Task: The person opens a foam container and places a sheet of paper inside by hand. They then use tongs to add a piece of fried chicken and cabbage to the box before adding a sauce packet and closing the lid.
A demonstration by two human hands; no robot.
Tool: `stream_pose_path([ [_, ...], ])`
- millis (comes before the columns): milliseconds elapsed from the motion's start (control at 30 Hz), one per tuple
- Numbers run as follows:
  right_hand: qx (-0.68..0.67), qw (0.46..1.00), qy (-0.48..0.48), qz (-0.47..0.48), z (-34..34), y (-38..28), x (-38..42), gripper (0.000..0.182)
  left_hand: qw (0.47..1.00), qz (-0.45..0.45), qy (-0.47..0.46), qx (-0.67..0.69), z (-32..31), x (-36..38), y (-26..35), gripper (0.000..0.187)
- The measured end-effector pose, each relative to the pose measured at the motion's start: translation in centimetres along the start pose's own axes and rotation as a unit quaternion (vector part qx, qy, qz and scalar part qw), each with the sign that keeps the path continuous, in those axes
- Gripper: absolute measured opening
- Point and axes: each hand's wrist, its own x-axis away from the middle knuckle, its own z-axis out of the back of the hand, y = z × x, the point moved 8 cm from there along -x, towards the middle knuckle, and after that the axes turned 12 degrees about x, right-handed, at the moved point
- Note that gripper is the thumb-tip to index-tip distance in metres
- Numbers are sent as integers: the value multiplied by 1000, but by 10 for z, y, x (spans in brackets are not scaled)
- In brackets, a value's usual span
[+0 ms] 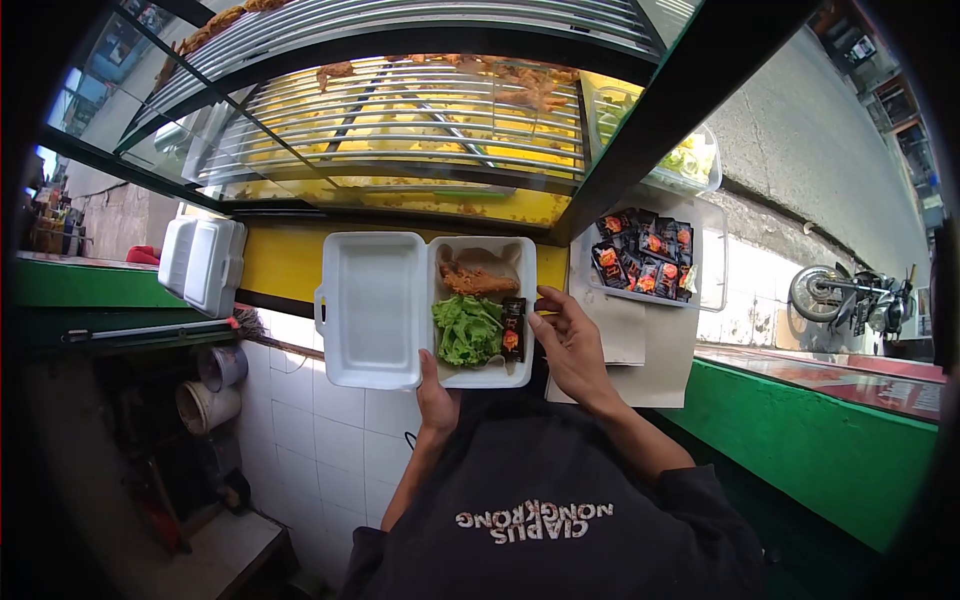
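An open white foam box [375, 310] lies in front of me with its lid half on the left. Its right half holds a piece of fried chicken [480, 281] on brown paper, green lettuce [468, 330] and a black sauce sachet [513, 330] along the right side. My left hand [438, 398] grips the box's near edge, thumb up at the middle fold. At the right edge, beside the sachet, my right hand [568, 345] has its fingers bent against the box wall.
Ahead stands a glass display case with a wire rack [400, 110] of fried chicken. Stacked closed foam boxes [202, 266] are at the left. On the right are a clear tub of sachets [650, 252], brown paper sheets [665, 365] and a container of lettuce [690, 160].
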Motion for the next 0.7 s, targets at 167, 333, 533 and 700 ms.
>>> stream_pose_path([
  [167, -77, 981, -81, -157, -36, 31, -3, 18, 1000, 1, 18, -14, 30, -10, 9, 68],
  [333, -43, 985, -55, -160, -61, 43, -9, 16, 996, -89, 22, -12, 78, -27, 48, 68],
  [533, -51, 978, -77, -185, -96, 38, -12, 15, 962, -211, -26, -173, 91, -31, 119, 96],
  [700, -105, 970, -110, -191, -113, 37, -11, 26, 772, -308, -264, -489, -3, -26, 141, 118],
])
